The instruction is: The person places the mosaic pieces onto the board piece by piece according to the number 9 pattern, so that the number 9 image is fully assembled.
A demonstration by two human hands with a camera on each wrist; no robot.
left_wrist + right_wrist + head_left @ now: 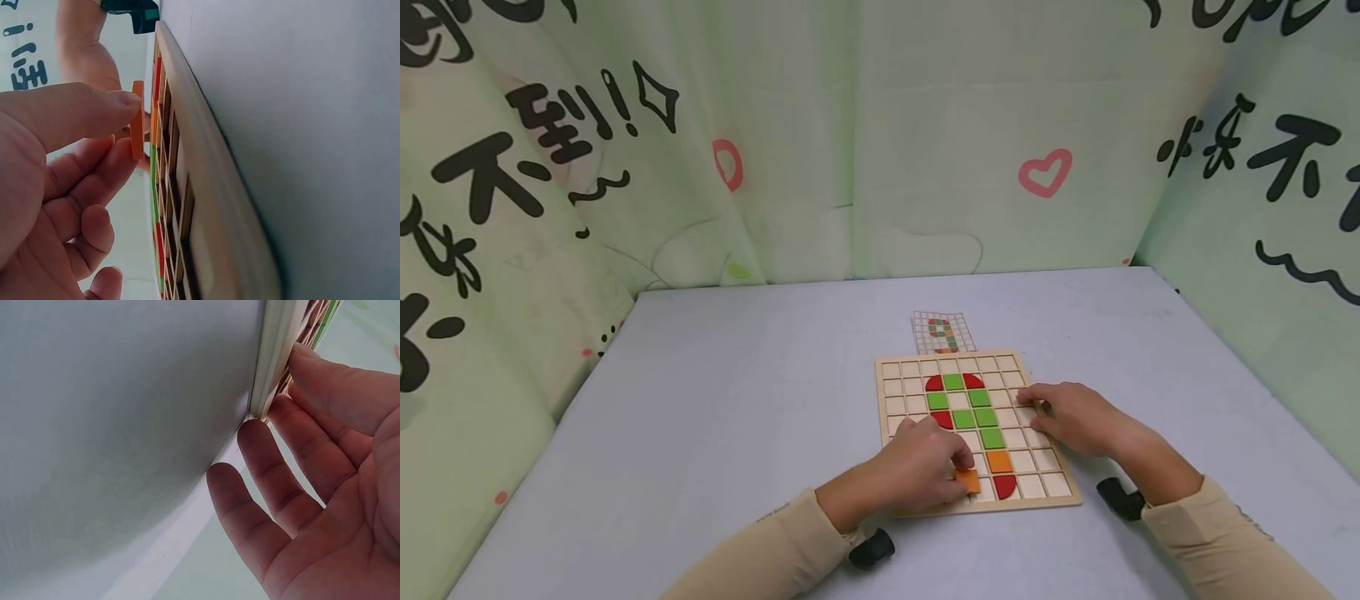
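My left hand [919, 468] pinches an orange square tile [967, 481] between thumb and fingers over the near part of a wooden grid board [1037, 503]. In the left wrist view the tile [137, 125] appears edge-on, held just off the board's cells. Green, red and orange tiles sit in the grid; a second orange tile [998, 461] lies above a red rounded tile [1004, 487] near the bottom. My right hand [1078, 417] rests at the board's right edge, its thumb [306, 353] against the wooden frame. The left hand hides some lower-left cells.
Behind the board lies a small printed pattern card [958, 329], partly covered by the board's far edge. The white tabletop [737, 400] spreads around it. Curtains [925, 150] with writing and hearts hang at the back and sides. Each wrist carries a black camera mount [872, 550].
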